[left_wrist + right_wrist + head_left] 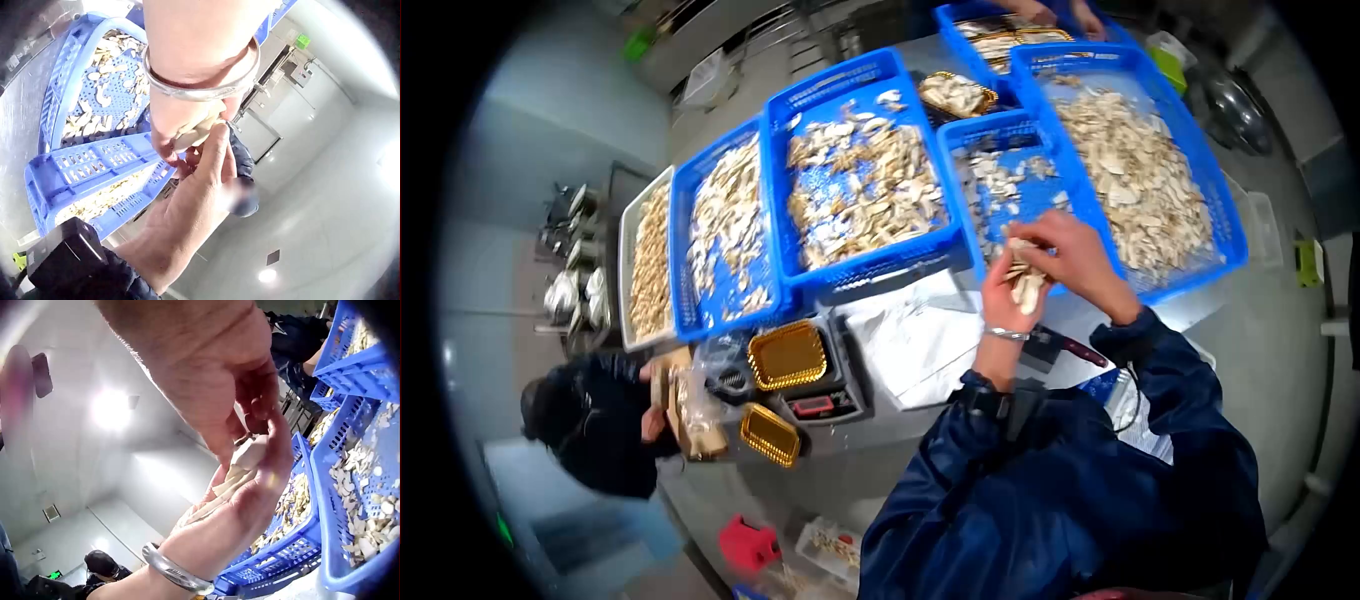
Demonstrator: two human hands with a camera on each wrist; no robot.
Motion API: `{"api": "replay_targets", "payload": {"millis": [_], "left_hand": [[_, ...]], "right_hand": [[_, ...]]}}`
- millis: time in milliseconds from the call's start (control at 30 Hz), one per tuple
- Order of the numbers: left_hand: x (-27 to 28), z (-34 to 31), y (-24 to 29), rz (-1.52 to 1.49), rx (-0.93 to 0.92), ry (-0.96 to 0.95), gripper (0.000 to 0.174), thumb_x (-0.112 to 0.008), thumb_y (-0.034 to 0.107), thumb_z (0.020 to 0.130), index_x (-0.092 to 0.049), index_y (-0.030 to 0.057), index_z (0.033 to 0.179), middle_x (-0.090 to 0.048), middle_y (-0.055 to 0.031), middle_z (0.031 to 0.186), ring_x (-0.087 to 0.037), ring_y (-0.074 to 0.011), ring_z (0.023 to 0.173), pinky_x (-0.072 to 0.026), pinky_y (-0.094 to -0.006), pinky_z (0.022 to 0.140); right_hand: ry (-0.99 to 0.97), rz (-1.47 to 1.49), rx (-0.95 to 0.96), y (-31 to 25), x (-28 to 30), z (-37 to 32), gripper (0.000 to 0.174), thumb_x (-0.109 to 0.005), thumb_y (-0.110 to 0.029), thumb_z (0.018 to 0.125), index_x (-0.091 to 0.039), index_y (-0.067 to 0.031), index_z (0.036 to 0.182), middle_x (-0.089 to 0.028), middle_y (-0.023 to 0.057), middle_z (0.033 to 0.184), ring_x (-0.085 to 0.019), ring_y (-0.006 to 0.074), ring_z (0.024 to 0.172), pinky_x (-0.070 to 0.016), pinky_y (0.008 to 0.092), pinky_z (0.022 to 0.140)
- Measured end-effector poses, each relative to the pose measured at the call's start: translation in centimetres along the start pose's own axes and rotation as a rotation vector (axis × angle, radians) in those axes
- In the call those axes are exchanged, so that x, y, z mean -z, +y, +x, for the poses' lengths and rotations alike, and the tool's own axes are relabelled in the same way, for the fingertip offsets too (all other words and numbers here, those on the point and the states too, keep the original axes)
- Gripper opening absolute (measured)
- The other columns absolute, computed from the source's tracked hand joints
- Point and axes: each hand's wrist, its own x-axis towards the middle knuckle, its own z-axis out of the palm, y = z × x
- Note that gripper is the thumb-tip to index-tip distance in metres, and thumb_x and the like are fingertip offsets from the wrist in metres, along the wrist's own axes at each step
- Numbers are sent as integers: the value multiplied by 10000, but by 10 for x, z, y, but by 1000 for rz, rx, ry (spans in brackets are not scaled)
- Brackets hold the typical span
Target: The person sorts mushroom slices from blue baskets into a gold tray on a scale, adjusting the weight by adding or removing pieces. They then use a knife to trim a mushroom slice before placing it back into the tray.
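Note:
Pale sliced pieces (1027,285) lie in the left hand (1012,300), whose fingers curl round them; a silver bangle circles that wrist. The right hand (1078,255) meets it from the right, thumb and fingertips pinching at the top of the same pieces. Seen from the right wrist, the slices (240,465) run along the left palm (234,519), with the right hand (219,394) above. In the left wrist view the slices (200,131) show between both hands. Below the hands is a small blue basket (992,122) with scattered slices.
Blue baskets of slices (865,180) (1140,185) and a white one (626,290) line the table. Nearer are white paper (915,345), gold trays (787,355) (770,435), a scale (825,405) and a dark red handle (1083,350). A person in black (600,425) is at the left, another person's hands (1035,12) at the top.

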Motion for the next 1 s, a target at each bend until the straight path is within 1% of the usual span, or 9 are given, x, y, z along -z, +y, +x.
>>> {"api": "replay_targets", "payload": {"millis": [67, 100, 133, 233, 433, 567, 733, 833, 1000], "left_hand": [[-13, -4, -4, 9, -32, -11, 291, -437, 246, 933, -518, 117, 1181, -570, -100, 1168, -532, -278, 1103, -461, -479, 884], [-13, -8, -7, -47, -48, 38, 273, -444, 216, 934, -513, 139, 1187, -565, -92, 1171, -528, -265, 1103, -445, -467, 910], [-18, -13, -8, -84, -52, 135, 271, -456, 207, 931, -513, 125, 1183, -571, -97, 1141, -540, -260, 1070, -430, -456, 934], [-1, -25, -5, -155, -78, 149, 258, -472, 214, 929, -519, 120, 1165, -584, -115, 1096, -571, -243, 1002, -464, -435, 892], [30, -54, 36, -178, -328, 226, 242, -457, 240, 926, -538, 139, 1130, -601, -109, 1043, -592, -238, 904, -475, -398, 812], [28, -110, 104, -174, -528, 257, 240, -463, 225, 903, -574, 120, 1088, -600, -118, 1032, -591, -252, 908, -478, -403, 812], [4, -180, 210, -49, -871, 369, 230, -430, 257, 901, -583, 108, 985, -620, -100, 952, -603, -236, 849, -503, -422, 757], [-2, -206, 266, 141, -980, 461, 253, -395, 307, 927, -557, 127, 1001, -619, -78, 922, -602, -240, 802, -514, -421, 716], [-5, -232, 328, 505, -782, 619, 337, -486, 450, 890, -541, 167, 1065, -560, -2, 1052, -506, -147, 943, -408, -402, 813]], "right_hand": [[90, 160, -160, 11, -8, -5, 111, -613, -130, 802, -661, -54, 866, -611, 80, 759, -605, 203, 714, -461, 284, 612], [-23, 311, -354, 7, 2, -5, 118, -611, -111, 821, -651, -27, 895, -625, 62, 790, -606, 135, 718, -458, 256, 606], [147, 301, -210, 37, -9, -16, 151, -596, -142, 855, -644, -19, 928, -624, 36, 802, -576, 81, 703, -447, 242, 594], [299, 516, -472, 98, 23, -26, 245, -567, -166, 885, -612, -5, 1064, -615, 5, 859, -519, 66, 682, -422, 205, 611], [459, -233, -501, 288, 58, -70, 453, -587, -239, 856, -499, -23, 1244, -599, 118, 1096, -573, 186, 965, -452, 287, 821], [175, 163, -460, 212, 1, -36, 278, -565, -165, 872, -590, -49, 1123, -600, 98, 1078, -576, 178, 953, -455, 282, 799], [385, 10, -134, 32, -39, -6, 200, -585, -150, 865, -615, -47, 1034, -619, 64, 956, -585, 146, 855, -454, 252, 745], [215, 429, -329, 11, -70, -5, 153, -573, -127, 878, -617, -24, 982, -613, 18, 860, -566, 99, 793, -454, 222, 684], [-114, 305, -281, -65, -152, -15, 149, -582, -117, 853, -624, -12, 951, -624, 49, 836, -567, 109, 713, -446, 239, 626]]}}
